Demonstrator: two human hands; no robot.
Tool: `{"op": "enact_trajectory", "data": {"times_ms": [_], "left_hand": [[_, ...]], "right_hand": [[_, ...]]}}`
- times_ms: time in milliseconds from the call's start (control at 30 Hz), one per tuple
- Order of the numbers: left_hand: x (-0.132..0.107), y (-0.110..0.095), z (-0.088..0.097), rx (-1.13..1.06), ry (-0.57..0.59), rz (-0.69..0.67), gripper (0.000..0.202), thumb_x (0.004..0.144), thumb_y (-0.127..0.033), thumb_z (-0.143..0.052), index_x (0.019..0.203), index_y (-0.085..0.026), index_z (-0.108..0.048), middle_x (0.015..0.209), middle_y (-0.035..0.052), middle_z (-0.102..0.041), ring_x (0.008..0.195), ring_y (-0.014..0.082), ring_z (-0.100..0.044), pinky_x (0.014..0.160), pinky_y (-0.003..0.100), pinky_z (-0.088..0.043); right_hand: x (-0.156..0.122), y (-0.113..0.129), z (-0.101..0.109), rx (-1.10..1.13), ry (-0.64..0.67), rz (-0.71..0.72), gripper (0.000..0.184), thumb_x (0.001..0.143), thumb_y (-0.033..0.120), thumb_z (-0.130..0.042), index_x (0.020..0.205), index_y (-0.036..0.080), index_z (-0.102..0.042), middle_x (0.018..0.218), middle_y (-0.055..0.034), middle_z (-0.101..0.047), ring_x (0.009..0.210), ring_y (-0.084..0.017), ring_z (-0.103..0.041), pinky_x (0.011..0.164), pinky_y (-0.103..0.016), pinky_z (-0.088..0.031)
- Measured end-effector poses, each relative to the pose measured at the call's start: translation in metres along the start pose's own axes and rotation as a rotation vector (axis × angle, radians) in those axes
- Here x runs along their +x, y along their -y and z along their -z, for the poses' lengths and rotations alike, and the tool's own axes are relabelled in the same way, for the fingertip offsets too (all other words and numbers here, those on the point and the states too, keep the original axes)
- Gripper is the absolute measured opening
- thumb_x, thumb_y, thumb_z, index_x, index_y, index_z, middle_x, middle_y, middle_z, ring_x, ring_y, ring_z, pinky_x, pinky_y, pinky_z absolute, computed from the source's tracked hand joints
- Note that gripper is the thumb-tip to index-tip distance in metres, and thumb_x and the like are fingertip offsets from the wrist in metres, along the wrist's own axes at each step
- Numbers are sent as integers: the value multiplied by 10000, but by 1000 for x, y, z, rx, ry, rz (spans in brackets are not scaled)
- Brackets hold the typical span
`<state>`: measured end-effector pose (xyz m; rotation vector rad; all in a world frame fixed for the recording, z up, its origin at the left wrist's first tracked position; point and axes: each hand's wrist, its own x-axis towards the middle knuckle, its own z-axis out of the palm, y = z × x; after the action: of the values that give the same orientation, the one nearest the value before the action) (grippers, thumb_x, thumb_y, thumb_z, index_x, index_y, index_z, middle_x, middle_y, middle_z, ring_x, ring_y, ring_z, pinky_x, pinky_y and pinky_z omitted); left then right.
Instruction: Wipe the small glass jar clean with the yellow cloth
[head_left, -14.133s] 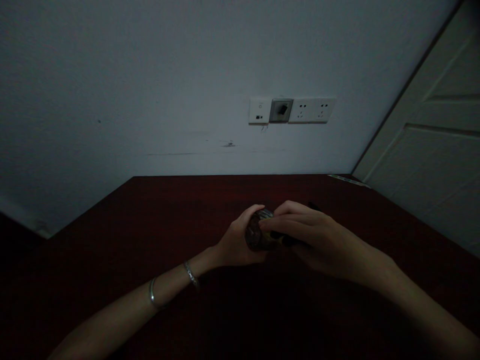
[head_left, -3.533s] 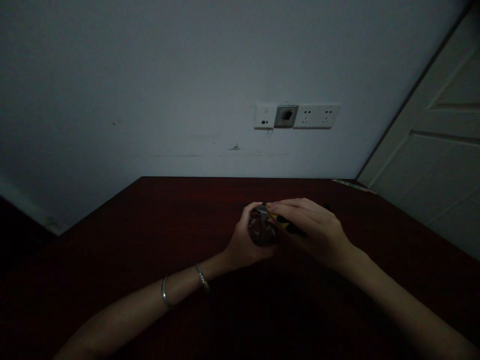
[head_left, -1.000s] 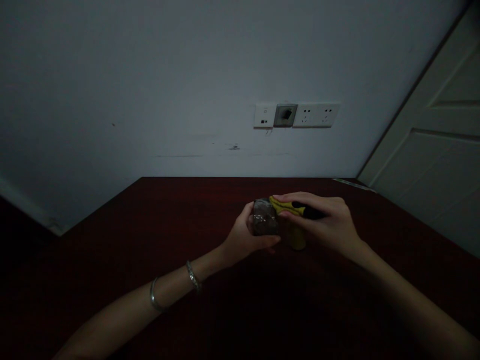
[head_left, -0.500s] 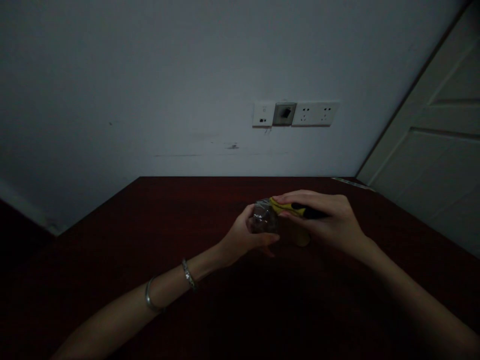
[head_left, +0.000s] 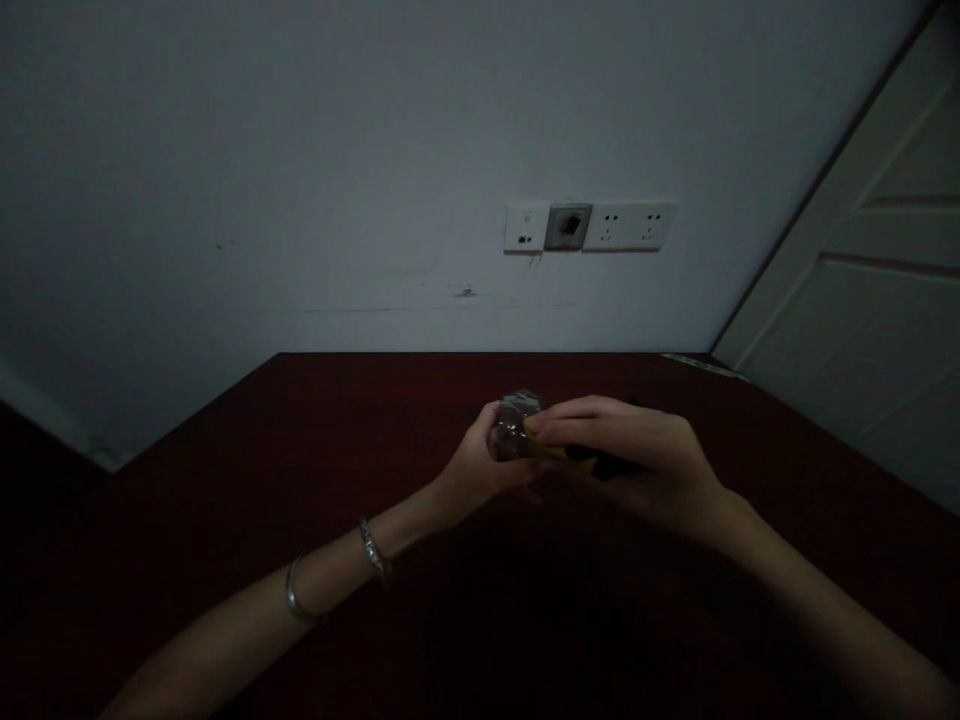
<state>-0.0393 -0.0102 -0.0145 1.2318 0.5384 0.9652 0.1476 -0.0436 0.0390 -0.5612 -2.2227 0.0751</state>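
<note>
My left hand (head_left: 476, 470) is closed round a small glossy, plastic-wrapped object (head_left: 511, 432) held just above the dark red table (head_left: 315, 470). My right hand (head_left: 637, 460) is closed on a yellow and black tool (head_left: 559, 452), a utility knife by its look. The tool's yellow tip touches the wrapped object on its right side. My fingers hide most of both things. Two bangles sit on my left wrist.
A pale wall rises behind the table, with a strip of sockets and a switch (head_left: 590, 225). A white panelled door (head_left: 877, 300) stands at the right. A thin flat strip (head_left: 701, 366) lies at the table's far right corner. The room is dim.
My right hand has come down and leftward, bringing the tool's tip against the wrapped object. A yellowish object seen under that hand a moment ago is hidden now.
</note>
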Motion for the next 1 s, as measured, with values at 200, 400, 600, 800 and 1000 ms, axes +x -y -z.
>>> {"op": "enact_trajectory", "data": {"times_ms": [200,400,600,800,1000], "left_hand": [[-3,6,2,96,32,-34,703,577,-198,-834,1145,-192,-419,929,35,-568,705,125,-575,501,236,-573],[-4,5,0,94,19,-28,692,591,-184,-818,1142,-179,-399,949,31,-566,699,106,-566,506,222,-574],[2,5,2,25,-30,-10,708,556,-221,-837,1103,-190,-390,927,35,-575,686,135,-605,473,232,-567],[0,3,-1,64,-18,-28,676,578,-183,-819,1105,-179,-397,950,39,-566,705,120,-582,490,223,-571],[-5,5,1,15,25,17,684,575,-194,-822,1134,-186,-427,981,50,-555,794,166,-578,501,254,-591]], "right_hand": [[-2,-9,-5,-62,-141,-90,266,802,155,-688,1060,217,-673,994,-63,-724,915,-188,-686,796,-319,-585],[-4,-14,-8,-19,-157,-51,282,792,143,-695,1063,214,-670,1011,-65,-719,932,-182,-680,807,-320,-581],[-5,-6,-9,3,-34,15,302,805,94,-656,1097,175,-658,1064,-89,-699,993,-159,-659,818,-265,-571],[-4,-9,-7,-36,-88,-51,281,804,125,-674,1078,187,-670,1030,-79,-713,954,-172,-674,816,-287,-574],[-6,-14,-9,32,-189,-123,295,771,151,-719,1054,227,-682,1020,-48,-726,942,-184,-682,835,-330,-574]]}}
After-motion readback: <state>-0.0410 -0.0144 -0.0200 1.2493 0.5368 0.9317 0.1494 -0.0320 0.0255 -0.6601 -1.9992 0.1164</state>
